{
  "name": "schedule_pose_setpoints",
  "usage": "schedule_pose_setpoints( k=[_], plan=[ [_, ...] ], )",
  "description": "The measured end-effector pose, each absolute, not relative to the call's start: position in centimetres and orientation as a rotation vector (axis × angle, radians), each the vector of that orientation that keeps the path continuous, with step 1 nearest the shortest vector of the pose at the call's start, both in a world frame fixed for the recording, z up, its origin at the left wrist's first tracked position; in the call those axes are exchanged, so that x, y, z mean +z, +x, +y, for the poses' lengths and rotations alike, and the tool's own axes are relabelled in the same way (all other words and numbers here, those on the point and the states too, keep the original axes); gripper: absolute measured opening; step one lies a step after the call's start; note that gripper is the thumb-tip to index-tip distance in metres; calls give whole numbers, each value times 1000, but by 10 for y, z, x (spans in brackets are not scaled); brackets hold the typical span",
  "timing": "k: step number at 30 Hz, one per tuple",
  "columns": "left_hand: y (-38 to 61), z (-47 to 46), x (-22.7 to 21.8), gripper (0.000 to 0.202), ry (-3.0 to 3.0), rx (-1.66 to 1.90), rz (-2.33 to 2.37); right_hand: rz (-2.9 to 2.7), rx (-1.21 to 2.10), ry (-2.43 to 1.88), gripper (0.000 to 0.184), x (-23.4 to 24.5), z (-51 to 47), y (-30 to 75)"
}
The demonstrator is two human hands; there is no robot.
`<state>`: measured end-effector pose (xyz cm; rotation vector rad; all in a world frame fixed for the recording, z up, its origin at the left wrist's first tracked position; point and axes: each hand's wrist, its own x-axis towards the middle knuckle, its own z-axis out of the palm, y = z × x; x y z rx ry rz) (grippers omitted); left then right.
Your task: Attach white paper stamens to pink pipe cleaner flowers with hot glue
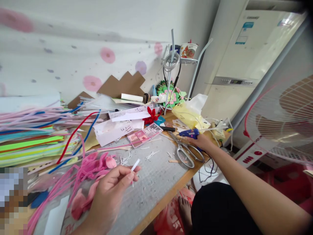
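My left hand (114, 184) is over the near part of the grey work mat (151, 182), its thumb and fingers pinching a small white strip (135, 164). Just behind that hand lie pink fuzzy stems and petal shapes (94, 164). My right hand (202, 143) reaches to the table's right edge and closes on a blue hot glue gun (189, 133); the fingers under it are partly hidden. Beside the gun rests a pair of scissors (185, 156) with grey handles. Short white snippets (152, 155) are scattered on the mat.
Bundles of coloured pipe cleaners (31, 140) fill the left side. Papers (119, 129), a pink palette (145, 134), a red flower (152, 116) and a yellow tissue pack (190, 114) sit farther back. A fan (281, 120) stands at right; a cable hangs below the table edge.
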<state>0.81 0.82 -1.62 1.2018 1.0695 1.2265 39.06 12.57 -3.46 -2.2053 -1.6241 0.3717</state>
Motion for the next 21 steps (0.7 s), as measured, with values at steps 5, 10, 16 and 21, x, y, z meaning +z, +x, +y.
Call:
schedule_pose_setpoints(
  k=[5, 10, 16, 21],
  plan=[
    [10, 4, -12, 22, 1196, 1246, 1084, -1705, 424, -2335, 29, -28, 130, 387],
    [8, 4, -10, 20, 1211, 1251, 1061, -1714, 404, -2399, 30, -18, 134, 384],
    [9, 2, -11, 13, 1202, 1301, 994, -1679, 173, -2314, 36, 15, 105, 369],
    [13, 1, -13, 11, 1153, 1363, 985, -1921, 400, -1562, 23, 35, 57, 277]
  ],
)
